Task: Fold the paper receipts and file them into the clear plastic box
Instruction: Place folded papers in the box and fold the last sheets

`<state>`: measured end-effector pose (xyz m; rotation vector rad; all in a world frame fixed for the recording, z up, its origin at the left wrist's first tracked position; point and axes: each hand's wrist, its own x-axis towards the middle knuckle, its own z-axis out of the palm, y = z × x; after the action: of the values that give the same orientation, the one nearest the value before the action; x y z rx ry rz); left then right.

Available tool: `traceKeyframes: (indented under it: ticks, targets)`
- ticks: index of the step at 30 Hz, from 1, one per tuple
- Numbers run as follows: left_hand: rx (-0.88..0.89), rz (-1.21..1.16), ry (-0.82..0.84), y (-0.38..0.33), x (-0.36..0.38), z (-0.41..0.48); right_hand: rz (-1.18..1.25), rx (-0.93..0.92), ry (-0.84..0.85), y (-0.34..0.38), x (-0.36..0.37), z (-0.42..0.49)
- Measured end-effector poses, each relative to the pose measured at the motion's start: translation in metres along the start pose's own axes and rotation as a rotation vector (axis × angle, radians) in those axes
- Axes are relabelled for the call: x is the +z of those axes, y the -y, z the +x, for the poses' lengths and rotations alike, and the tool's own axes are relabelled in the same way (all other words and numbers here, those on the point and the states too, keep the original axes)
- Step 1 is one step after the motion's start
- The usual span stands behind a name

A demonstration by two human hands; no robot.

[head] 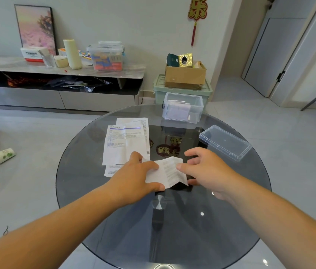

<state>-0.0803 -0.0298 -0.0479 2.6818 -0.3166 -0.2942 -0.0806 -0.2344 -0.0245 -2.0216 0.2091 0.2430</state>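
A partly folded white receipt (167, 171) is held over the middle of the round glass table (87, 183). My left hand (135, 175) grips its left edge between thumb and fingers. On the receipt's right edge my right hand (205, 167) pinches with thumb and fingers. A stack of flat printed receipts (126, 140) lies just beyond my left hand. The clear plastic box (183, 108) stands open at the table's far edge with several folded papers upright inside it. Its clear lid (225, 142) lies to the right of my right hand.
Beyond the table a green storage bin (207, 92) carries a cardboard box (185, 75). A long low cabinet (60, 74) with a tub and cartons runs along the wall at left. A small white carton (3, 155) lies on the floor at left.
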Motion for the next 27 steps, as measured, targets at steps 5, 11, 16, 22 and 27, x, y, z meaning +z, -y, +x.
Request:
traceKeyframes:
  ticks: [5,11,16,22,27]
  targets:
    - [0.003,-0.012,-0.008,0.001,0.001,0.000,0.230,0.172,-0.034,0.001,0.005,0.006]
    - [0.008,0.014,-0.023,0.001,0.003,-0.001,0.016,0.033,0.060,-0.004,0.010,0.000]
    - [0.005,-0.151,-0.141,-0.002,0.001,-0.005,-0.071,-0.234,-0.181,0.000,-0.002,-0.001]
    - [0.144,-0.381,-0.242,-0.008,-0.018,-0.002,-0.153,-0.373,-0.168,-0.001,-0.012,0.000]
    - [0.133,-0.638,-0.030,-0.010,-0.016,0.000,-0.133,-0.308,-0.070,-0.005,-0.013,0.005]
